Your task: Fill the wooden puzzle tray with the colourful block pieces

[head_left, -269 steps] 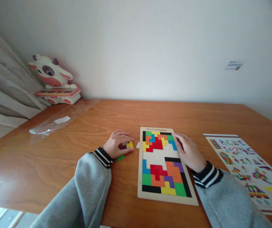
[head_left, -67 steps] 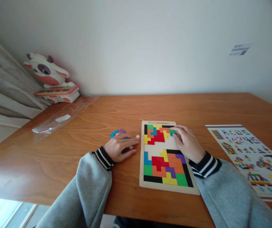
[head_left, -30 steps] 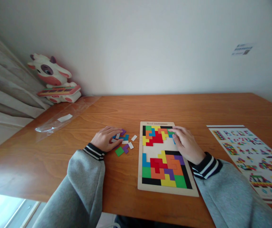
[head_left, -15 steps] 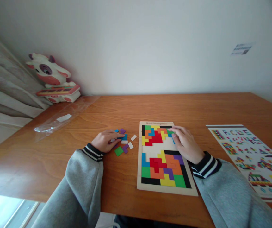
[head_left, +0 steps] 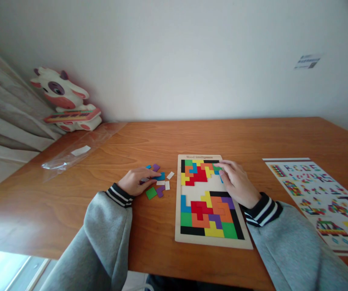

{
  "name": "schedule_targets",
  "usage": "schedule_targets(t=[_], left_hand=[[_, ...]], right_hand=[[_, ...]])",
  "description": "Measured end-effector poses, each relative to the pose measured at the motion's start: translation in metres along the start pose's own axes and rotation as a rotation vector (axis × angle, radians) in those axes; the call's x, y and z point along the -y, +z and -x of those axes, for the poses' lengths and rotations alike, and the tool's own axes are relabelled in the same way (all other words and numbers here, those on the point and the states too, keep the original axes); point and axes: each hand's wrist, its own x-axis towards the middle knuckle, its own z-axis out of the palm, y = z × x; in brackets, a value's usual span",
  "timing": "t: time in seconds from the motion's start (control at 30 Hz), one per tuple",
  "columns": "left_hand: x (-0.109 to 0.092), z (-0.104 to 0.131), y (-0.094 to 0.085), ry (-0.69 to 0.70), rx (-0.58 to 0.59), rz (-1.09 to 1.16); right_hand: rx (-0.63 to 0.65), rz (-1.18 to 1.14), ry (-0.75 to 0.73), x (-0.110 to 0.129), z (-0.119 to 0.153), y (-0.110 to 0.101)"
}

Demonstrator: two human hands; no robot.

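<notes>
Head view: the board (head_left: 196,191) is full except around its middle, right hand (head_left: 240,184) spread at its edge, left hand (head_left: 133,182) by loose blocks (head_left: 151,193) beside it, pinching unclear.

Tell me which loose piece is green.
The green square, just left of a purple piece and near the left hand; no other loose one showing is green.

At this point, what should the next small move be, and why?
Probably pick up the flat blue piece with the left hand: its fingertips are on or just beside it, and the pale wood-framed puzzle board has a bare gap across its middle.
</notes>
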Motion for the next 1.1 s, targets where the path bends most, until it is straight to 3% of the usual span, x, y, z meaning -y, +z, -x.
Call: schedule_targets(t=[0.23, 0.4, 0.6, 0.83, 1.1], left_hand=[[-0.004, -0.001, -0.005, -0.093, -0.116, -0.001], [-0.001, 0.001, -0.018, -0.412, -0.325, -0.117], [0.009, 0.007, -0.016, -0.606, -0.183, -0.124], [0.005, 0.002, -0.006, -0.589, -0.225, -0.261], [0.005, 0.002, -0.003, -0.686, -0.160, -0.212]], right_hand=[[-0.003, -0.014, -0.008, -0.002, 0.000, 0.001], [0.022, -0.005, 0.002, -0.003, 0.000, 0.001], [0.029, -0.011, 0.007, -0.002, 0.000, 0.000], [0.024, -0.013, 0.001, -0.001, -0.001, 0.000], [0.023, -0.005, 0.002, -0.001, 0.000, -0.001]])
